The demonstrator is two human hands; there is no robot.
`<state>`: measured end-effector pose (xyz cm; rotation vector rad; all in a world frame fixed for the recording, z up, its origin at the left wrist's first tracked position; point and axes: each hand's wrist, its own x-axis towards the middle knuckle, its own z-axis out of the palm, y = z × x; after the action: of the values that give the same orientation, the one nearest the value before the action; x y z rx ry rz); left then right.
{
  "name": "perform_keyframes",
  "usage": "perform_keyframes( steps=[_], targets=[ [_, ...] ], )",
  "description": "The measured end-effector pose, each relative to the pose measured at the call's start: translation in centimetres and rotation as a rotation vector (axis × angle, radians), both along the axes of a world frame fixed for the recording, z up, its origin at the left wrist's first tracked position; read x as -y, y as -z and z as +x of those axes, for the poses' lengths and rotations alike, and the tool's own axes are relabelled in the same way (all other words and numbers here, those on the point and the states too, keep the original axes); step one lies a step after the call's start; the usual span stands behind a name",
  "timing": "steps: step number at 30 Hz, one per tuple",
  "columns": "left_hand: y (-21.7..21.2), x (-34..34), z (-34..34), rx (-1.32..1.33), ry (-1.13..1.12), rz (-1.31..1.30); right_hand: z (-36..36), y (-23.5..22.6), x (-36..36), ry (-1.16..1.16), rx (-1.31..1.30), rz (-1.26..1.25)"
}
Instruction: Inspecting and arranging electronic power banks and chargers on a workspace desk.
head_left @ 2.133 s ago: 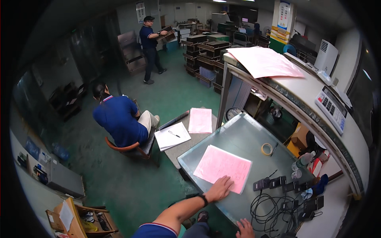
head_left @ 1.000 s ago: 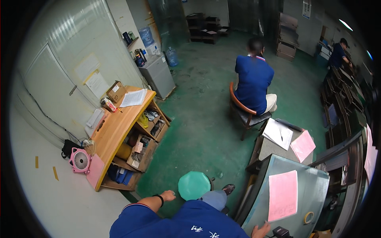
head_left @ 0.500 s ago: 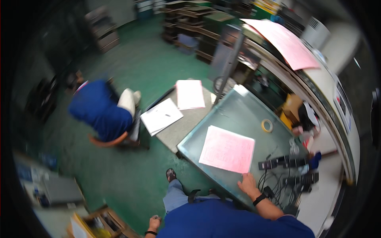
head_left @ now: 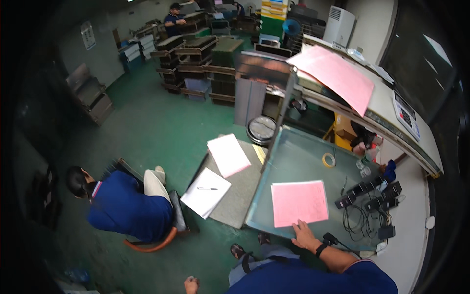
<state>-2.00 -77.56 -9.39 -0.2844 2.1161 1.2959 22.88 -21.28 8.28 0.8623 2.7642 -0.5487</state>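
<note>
My right hand [head_left: 305, 237] rests on the glass-topped table [head_left: 298, 147], fingers stretched out, with the fingertips at the near edge of a stack of pink printed sheets [head_left: 299, 203]. A dark band is round that wrist. My left hand [head_left: 191, 284] hangs low beside my body at the bottom of the view. Its fingers are curled closed round something small and greyish that I cannot make out. Left of the glass table, a lower grey table [head_left: 232, 206] bears white papers [head_left: 208, 192] with a pen [head_left: 207, 188] on them, and another paper stack [head_left: 228, 154].
Black devices with tangled cables [head_left: 362, 215] lie on the glass table's right side, near a tape roll [head_left: 329, 160]. A raised shelf holds pink sheets [head_left: 338, 73] and a calculator [head_left: 406, 115]. A seated person [head_left: 129, 206] is at left. Stacked racks [head_left: 196, 59] stand farther back.
My view has swung up and round, bringing the far room and another person into sight. My right hand remains at the pink sheets' near edge; my left hand stays low and closed.
</note>
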Motion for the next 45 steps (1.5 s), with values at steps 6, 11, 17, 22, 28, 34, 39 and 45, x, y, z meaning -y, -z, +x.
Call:
perform_keyframes(
  steps=[6, 11, 17, 22, 28, 34, 39, 45],
  targets=[
    [1.1, -2.8, 3.1, -0.129, 0.219, -0.139, -2.1, 1.3, -0.9, 0.081, -0.064, 0.073],
    [2.6, -2.4, 2.6, 0.024, 0.230, -0.058, -4.2, 0.6, -2.3, 0.184, -0.022, 0.002],
    [6.3, 0.1, 1.5, 0.183, 0.230, 0.009, -3.0, 2.4, -3.7, 0.361, -0.182, -0.044],
    [5.8, -2.0, 0.2, 0.022, 0.352, -0.054, 3.9, 5.6, -5.9, 0.985, -0.347, 0.117],
    [3.1, -3.8, -1.6, -0.549, 0.623, -0.026, 11.8, 5.4, -7.7, 1.376, -0.259, 0.215],
    [-4.6, -8.1, -3.9, 0.085, 0.309, 0.041, 14.5, 6.7, -7.6, 1.380, -0.256, 0.267],
    [-0.7, -5.4, -3.1, -0.003, 0.376, -0.033, 18.4, 10.7, -9.3, 1.351, -0.178, 0.139],
    [1.1, -5.7, -2.9, 0.031, 0.389, -0.053, 20.7, 13.4, -10.6, 1.313, 0.080, 0.386]
  ],
)
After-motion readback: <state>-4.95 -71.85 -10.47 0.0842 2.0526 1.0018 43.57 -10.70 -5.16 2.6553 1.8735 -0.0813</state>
